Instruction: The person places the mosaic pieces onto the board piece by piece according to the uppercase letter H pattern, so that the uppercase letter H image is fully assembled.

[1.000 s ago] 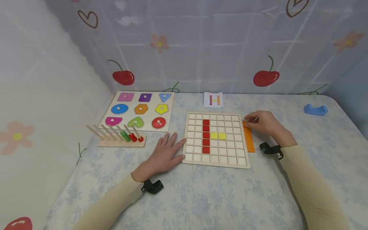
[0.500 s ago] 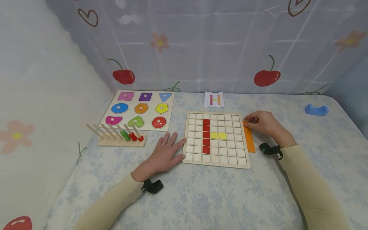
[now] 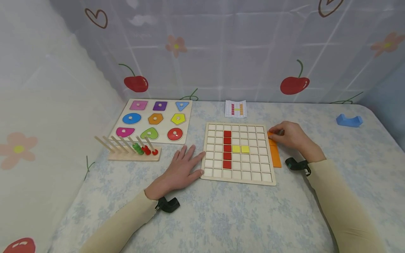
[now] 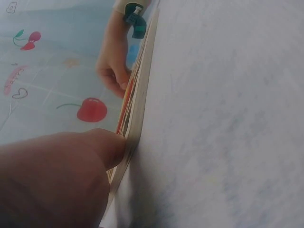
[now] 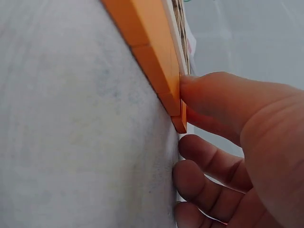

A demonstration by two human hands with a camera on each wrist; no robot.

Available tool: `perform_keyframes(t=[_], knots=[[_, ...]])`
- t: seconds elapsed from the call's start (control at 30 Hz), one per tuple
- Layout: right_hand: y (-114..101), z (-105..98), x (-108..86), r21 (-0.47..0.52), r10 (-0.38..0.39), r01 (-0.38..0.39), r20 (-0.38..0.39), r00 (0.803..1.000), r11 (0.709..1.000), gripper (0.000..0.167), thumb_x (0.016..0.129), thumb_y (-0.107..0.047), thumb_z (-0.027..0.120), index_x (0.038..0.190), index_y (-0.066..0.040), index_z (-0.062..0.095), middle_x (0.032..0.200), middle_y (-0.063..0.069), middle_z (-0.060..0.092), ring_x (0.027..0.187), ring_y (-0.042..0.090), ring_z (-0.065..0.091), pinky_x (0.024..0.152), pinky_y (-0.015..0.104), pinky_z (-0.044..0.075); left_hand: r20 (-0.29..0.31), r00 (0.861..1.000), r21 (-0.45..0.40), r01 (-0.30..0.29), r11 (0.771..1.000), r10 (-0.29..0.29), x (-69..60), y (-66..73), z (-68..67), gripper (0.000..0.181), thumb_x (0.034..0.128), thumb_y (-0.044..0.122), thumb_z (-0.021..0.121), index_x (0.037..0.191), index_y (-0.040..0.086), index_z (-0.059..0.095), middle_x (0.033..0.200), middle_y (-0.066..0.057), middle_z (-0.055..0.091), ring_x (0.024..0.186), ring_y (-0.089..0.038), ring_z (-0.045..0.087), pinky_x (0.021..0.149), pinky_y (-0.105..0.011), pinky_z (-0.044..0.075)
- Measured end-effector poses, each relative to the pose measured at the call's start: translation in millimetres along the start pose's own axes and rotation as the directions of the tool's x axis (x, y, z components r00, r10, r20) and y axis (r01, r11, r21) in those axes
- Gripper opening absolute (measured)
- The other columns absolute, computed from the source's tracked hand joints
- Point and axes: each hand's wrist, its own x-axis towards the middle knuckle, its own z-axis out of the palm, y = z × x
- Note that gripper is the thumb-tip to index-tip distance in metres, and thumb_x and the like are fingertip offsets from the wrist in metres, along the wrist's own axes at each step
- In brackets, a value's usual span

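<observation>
A wooden grid board [image 3: 238, 181] lies flat in the middle of the table. Its cells hold a vertical line of red square tiles [image 3: 227, 148] and two yellow tiles [image 3: 240, 149] to the right of that line. Fingers spread, my left hand [image 3: 180, 172] rests on the table and touches the board's left edge. A row of orange tiles [image 3: 275, 156] lies along the board's right side. At the far end of this row, my right hand [image 3: 292, 135] pinches an orange tile [image 5: 180, 124] between thumb and index finger; the fingers partly hide it.
Behind the board lies a small pattern card [image 3: 235, 109]. A shape puzzle board [image 3: 186, 137] and a pegged bead stand [image 3: 134, 158] are at the left. A blue curved block [image 3: 349, 121] sits at the far right. A printed curtain [image 3: 221, 52] hangs behind the table.
Both hands keep almost the same pose. A seam now shows across the orange row near my right fingers. The head view has shifted very slightly.
</observation>
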Motion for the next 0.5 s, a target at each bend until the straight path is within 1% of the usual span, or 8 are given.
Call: perform_keyframes(t=[0.23,0.5], knots=[[1.3,0.5,-1.9,0.01,-0.004,0.004,-0.001,1.0,1.0,0.035,0.091,-0.014,0.074,0.119,0.007,0.072,0.102,0.022,0.064,0.08,0.026,0.054,0.066,0.03,0.047,-0.002,1.0,-0.004,-0.001,1.0,0.001,0.1,0.6,-0.9,0.065,0.1023,0.042,0.055,0.161,0.02,0.035,0.17,-0.022,0.018,0.158,-0.049,0.006,0.124,-0.067,0.009],[2.7,1.9,-1.9,0.012,0.01,-0.01,-0.005,1.0,1.0,0.037,0.091,-0.017,0.075,0.119,0.007,0.071,0.101,0.022,0.062,0.08,0.025,0.054,0.065,0.031,0.045,-0.001,1.0,-0.007,0.004,1.0,-0.004,-0.2,1.2,-0.5,0.065,0.102,0.042,0.055,0.161,0.021,0.035,0.17,-0.02,0.018,0.158,-0.048,0.005,0.125,-0.066,0.008]])
